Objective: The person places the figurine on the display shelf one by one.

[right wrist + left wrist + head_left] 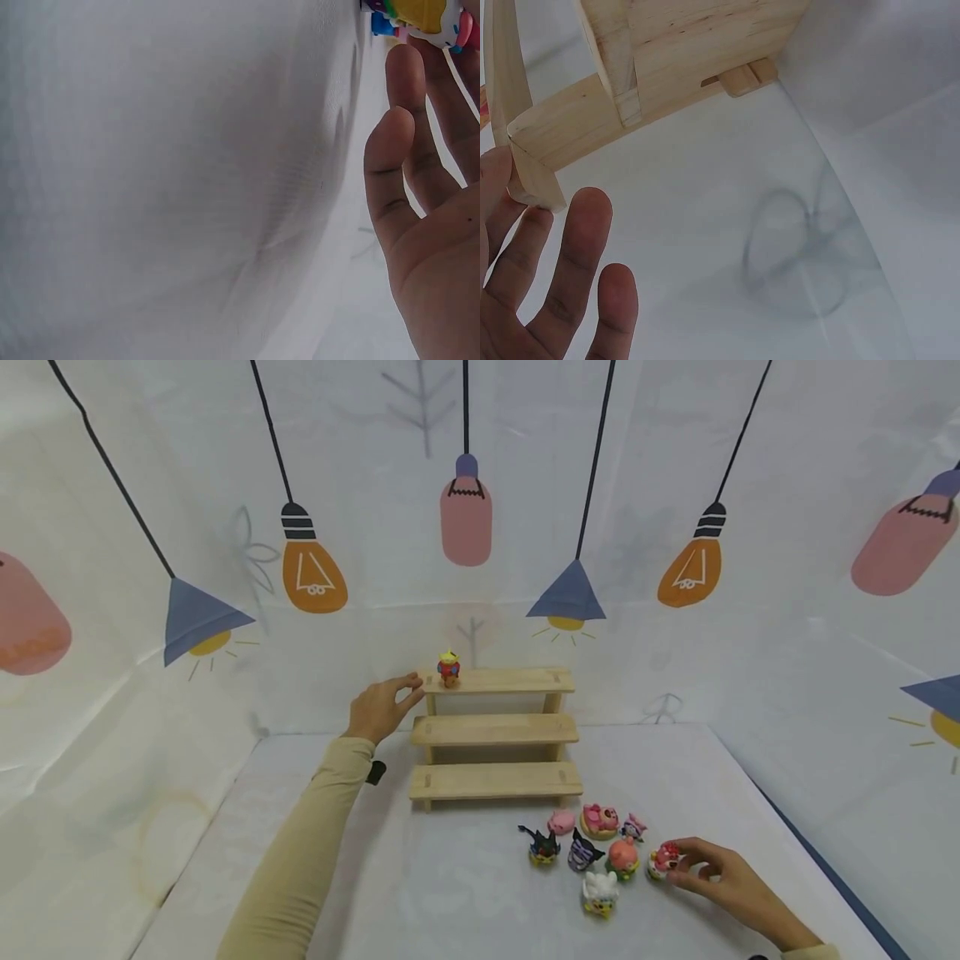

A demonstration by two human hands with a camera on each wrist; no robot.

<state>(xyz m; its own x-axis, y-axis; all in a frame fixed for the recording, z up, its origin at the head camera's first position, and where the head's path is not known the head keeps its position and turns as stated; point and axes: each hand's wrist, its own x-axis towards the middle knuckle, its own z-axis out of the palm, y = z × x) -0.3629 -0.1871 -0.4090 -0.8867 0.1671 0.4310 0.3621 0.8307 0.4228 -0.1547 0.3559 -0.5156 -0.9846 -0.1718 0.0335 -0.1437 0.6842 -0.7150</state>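
Note:
A three-step wooden display stand (495, 779) faces me in the head view. At the left end of its top step, my left hand (382, 710) pinches the board's tip; the left wrist view shows thumb and fingers at that board end (541, 180), with other fingers extended. A small figurine in red and blue with a yellow top (448, 669) stands on that step, near the hand. Lower right, my right hand (722, 875) grips a pink-and-white toy figurine (662, 862) between thumb and fingers. Only part of this colourful figurine (424, 19) shows in the right wrist view.
Several small figurines stand grouped left of my right hand, among them a white one (600, 893), a black one (543, 847) and a pink one in a round base (599, 821). A white sheet with printed lamps (467, 527) hangs behind the white tabletop (450, 893).

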